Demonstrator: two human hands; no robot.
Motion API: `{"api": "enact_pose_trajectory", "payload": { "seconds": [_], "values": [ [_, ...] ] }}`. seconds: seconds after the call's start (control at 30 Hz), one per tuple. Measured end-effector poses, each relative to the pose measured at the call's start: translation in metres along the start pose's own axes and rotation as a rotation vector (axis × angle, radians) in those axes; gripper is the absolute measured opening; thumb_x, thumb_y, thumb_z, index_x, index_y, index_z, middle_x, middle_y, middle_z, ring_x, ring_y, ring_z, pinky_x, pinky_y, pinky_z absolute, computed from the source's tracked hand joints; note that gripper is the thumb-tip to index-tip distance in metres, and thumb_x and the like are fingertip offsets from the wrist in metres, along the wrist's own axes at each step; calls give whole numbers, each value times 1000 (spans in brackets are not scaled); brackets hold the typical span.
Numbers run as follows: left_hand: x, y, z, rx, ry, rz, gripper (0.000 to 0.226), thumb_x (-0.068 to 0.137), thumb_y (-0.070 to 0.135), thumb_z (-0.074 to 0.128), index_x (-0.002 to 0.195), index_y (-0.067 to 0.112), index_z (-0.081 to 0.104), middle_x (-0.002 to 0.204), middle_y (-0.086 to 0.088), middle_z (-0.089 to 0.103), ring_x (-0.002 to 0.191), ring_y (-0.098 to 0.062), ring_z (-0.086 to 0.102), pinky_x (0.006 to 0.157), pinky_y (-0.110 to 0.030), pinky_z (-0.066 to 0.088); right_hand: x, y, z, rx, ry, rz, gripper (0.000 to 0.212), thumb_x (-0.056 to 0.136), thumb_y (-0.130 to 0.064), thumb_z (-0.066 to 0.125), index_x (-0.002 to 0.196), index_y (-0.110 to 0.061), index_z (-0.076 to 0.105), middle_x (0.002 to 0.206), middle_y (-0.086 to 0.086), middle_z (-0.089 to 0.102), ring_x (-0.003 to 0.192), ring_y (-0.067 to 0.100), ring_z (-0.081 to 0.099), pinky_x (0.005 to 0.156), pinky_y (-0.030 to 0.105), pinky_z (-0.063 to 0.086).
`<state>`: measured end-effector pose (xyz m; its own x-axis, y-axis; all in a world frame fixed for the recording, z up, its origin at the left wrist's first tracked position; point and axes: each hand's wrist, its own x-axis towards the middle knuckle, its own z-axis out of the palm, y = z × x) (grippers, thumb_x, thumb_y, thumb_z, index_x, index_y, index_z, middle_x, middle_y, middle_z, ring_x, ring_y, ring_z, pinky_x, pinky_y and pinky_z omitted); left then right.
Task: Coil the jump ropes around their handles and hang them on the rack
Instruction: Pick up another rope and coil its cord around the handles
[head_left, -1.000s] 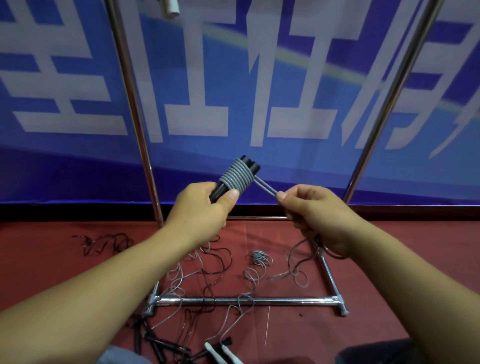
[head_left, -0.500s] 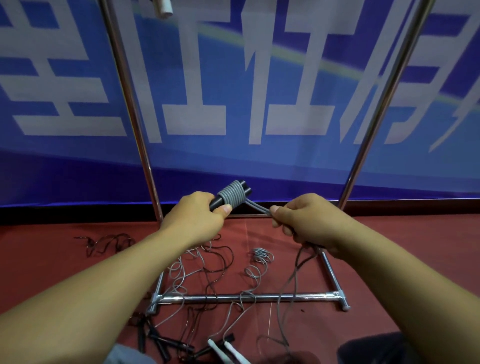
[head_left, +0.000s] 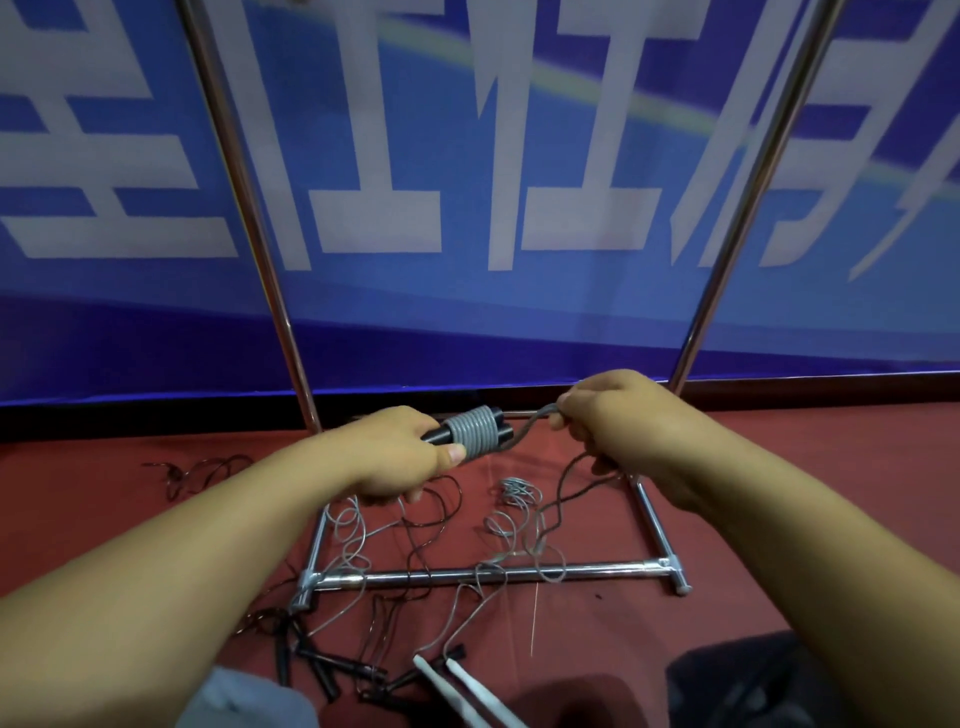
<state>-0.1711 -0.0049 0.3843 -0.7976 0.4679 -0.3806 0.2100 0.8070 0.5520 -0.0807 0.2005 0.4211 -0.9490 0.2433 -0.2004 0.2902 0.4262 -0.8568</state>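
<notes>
The left hand (head_left: 395, 457) grips the black handles (head_left: 470, 434), wound with grey rope (head_left: 524, 427); just beside it, the right hand (head_left: 618, 421) pinches the rope's free strand.

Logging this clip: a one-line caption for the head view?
Left hand grips black handles wound with grey rope; right hand pinches its loose end.

A large blue banner (head_left: 519, 156) with big white characters fills the wall behind, crossed by a pale arc from upper middle to the right edge. Along its lower edge runs a darker blue band, and under that a black skirting strip (head_left: 156, 421). The floor (head_left: 104, 493) is dark red carpet, dimmer toward the near edge. The light is even and soft, without hard shadows.
</notes>
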Motion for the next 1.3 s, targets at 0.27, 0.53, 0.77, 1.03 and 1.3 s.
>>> {"api": "enact_pose_trajectory", "payload": {
  "seconds": [0.27, 0.53, 0.77, 1.03, 1.3],
  "values": [
    [-6, 12, 11, -50, -163, 43, 28, 102, 37, 53, 96, 10, 57, 54, 0, 53, 40, -13, 44, 45, -22, 37, -7, -2, -2, 112, -57, -46, 25, 90, -27, 68, 71, -12, 65, 55, -3, 44, 49, 14, 38, 50, 29, 35],
    [-17, 22, 16, -68, -255, 86, 27, 102, 36, 52, 94, 11, 58, 52, 0, 53, 41, -17, 42, 45, -24, 35, -7, -2, 1, 83, -89, -175, 21, 89, -22, 70, 71, -13, 62, 51, -9, 48, 51, 11, 42, 53, 29, 38],
    [-28, 28, 14, -126, -342, 169, 28, 104, 34, 50, 82, 17, 52, 52, 0, 50, 44, -18, 39, 44, -25, 33, 0, 3, -2, 30, 140, -173, 31, 89, -28, 70, 82, 2, 65, 62, 5, 42, 55, 14, 37, 52, 26, 35],
    [-38, 35, 11, -138, -363, 217, 27, 103, 33, 51, 85, 14, 53, 51, 0, 50, 41, -14, 40, 43, -23, 34, 5, 7, -1, -73, 179, -236, 34, 90, -30, 70, 80, 2, 65, 58, 2, 46, 49, 11, 38, 42, 17, 32],
    [-45, 34, 9, -202, -403, 267, 27, 104, 30, 50, 86, 12, 58, 49, -1, 48, 38, -14, 36, 40, -22, 31, 7, 7, 4, 68, -12, -229, 30, 88, -30, 72, 78, -3, 63, 65, 6, 50, 60, 17, 45, 58, 32, 39]
  ]
}}
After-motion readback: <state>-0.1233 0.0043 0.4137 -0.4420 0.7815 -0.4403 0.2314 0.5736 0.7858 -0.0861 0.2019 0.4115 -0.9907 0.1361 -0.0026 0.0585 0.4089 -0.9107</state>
